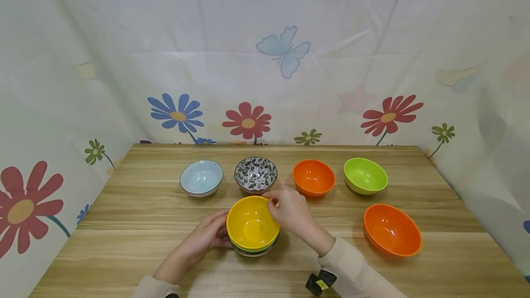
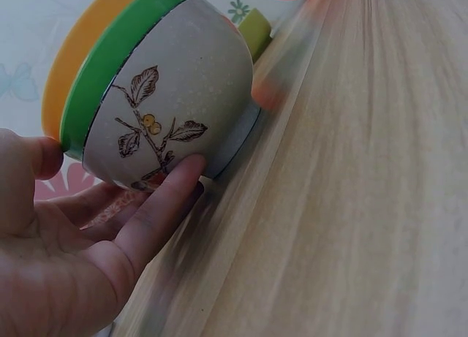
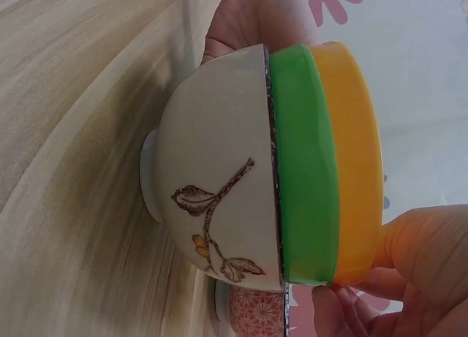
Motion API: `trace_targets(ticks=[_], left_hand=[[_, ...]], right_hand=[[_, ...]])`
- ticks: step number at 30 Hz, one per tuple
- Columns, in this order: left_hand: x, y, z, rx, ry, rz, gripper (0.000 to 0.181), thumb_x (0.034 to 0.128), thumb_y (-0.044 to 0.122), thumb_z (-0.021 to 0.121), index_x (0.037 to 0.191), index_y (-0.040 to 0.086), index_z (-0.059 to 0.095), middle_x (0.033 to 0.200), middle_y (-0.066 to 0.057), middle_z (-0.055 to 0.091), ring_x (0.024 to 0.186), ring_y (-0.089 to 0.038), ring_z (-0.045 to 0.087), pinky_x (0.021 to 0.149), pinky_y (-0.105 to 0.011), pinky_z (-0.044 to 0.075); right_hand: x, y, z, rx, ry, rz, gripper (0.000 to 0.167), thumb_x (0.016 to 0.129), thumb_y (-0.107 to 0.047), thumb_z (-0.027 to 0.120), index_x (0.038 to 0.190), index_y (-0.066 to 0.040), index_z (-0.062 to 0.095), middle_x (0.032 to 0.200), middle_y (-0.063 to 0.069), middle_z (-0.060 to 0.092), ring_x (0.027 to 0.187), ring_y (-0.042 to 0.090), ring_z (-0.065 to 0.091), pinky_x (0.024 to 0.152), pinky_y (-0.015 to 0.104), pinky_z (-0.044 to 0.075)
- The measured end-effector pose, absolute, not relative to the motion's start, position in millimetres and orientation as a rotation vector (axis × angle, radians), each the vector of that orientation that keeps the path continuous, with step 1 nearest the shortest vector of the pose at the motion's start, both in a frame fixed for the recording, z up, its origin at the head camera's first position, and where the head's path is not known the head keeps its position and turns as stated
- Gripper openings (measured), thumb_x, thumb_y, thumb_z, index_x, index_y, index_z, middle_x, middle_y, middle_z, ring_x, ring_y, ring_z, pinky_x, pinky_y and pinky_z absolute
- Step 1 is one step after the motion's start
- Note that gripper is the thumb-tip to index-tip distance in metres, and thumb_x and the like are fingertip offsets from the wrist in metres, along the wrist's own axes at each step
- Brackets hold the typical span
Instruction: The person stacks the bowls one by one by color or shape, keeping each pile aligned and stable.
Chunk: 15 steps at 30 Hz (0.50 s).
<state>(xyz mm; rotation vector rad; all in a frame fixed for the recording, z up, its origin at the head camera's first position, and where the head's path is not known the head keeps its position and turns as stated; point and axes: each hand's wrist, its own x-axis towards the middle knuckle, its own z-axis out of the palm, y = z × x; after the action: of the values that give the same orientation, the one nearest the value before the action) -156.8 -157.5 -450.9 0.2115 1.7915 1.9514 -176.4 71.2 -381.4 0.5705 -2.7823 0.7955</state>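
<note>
A yellow bowl (image 1: 253,222) sits nested in a green bowl (image 3: 303,169), which sits in a white bowl (image 2: 183,96) with a leaf-and-berry branch on its side. The stack stands on the table. My left hand (image 1: 209,233) holds it from the left, thumb by the yellow and green rims, fingers against the white bowl's side. At the far right of the rim, my right hand (image 1: 291,210) pinches the yellow bowl. Just behind the stack is a black-and-white floral bowl (image 1: 256,174), whose outside shows a reddish pattern in the right wrist view.
Along the back of the wooden table (image 1: 141,206) stand a pale blue bowl (image 1: 201,178), an orange bowl (image 1: 313,177) and a lime green bowl (image 1: 365,176). Another orange bowl (image 1: 392,230) is nearer, at the right. A flower-printed curtain (image 1: 323,91) hangs behind.
</note>
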Motion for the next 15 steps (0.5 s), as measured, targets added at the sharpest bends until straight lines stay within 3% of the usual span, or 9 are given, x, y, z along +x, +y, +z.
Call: trace_targets(ticks=[15], left_hand=[[-156.5, -156.6, -450.2, 0.215, 1.796, 1.951, 0.053, 0.0984, 0.034, 0.038, 0.136, -0.003, 0.036, 0.126, -0.021, 0.053, 0.1, -0.022, 0.061, 0.08, -0.043, 0.053]], right_hand=[[-170.9, 84.0, -384.6, 0.694, -2.68, 0.979, 0.018, 0.082, -0.01, 0.067, 0.099, -0.01, 0.071, 0.077, -0.001, 0.056, 0.063, 0.014, 0.054, 0.051, 0.015, 0.042]])
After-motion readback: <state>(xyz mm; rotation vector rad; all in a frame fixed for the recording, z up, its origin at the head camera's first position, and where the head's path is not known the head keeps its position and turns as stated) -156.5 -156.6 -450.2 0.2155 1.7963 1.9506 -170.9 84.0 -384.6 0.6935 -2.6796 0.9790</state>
